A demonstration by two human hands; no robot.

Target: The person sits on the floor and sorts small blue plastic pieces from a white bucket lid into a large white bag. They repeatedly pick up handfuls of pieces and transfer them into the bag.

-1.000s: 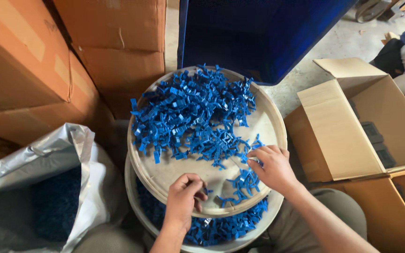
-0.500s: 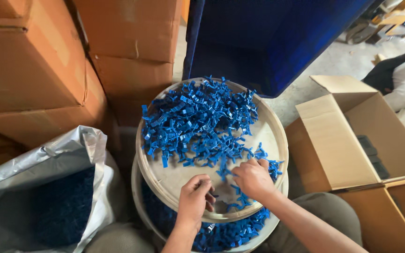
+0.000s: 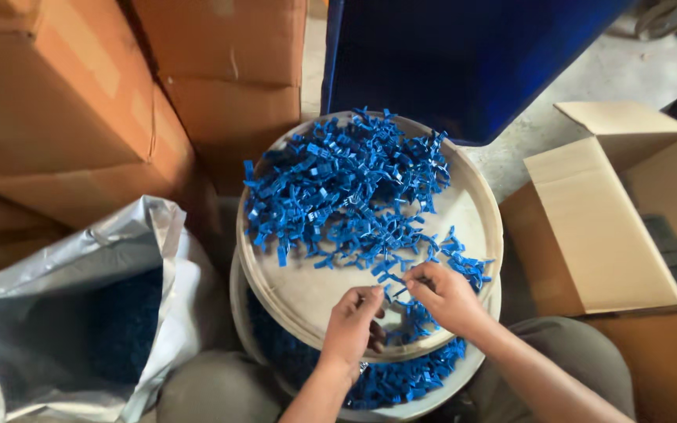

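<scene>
1. Right now your two hands meet over the near edge of the round cream tray [image 3: 464, 211], among a thin scatter of small blue plastic pieces [image 3: 338, 188].
2. Your right hand [image 3: 444, 294] is curled, fingertips pinched on one or two of those blue pieces; its own knuckles hide the exact grip, so you cannot tell how many it holds.
3. Your left hand [image 3: 352, 325] is curled too, fingers bent inward toward the right hand. Whether it clasps a piece is hard to make out, since the fingertips are tucked under.
4. Most of the blue pieces lie heaped on the far half of the tray; a looser trail runs down its right side to your fingers.
5. Below the tray sits a pale bucket [image 3: 238, 301] with more blue pieces in it. The tray covers most of its mouth, so only a crescent of its contents shows near your wrists.
6. To your left, a silvery bag [image 3: 64, 274] stands open; its inside is dark, bluish and indistinct.
7. To your right, an open cardboard box [image 3: 589, 227] is cut off by the frame edge, its contents shadowed.
8. Beyond the tray stands a dark blue bin [image 3: 448, 55], and stacked brown cartons [image 3: 64, 94] fill the far left, both cropped at the top.
</scene>
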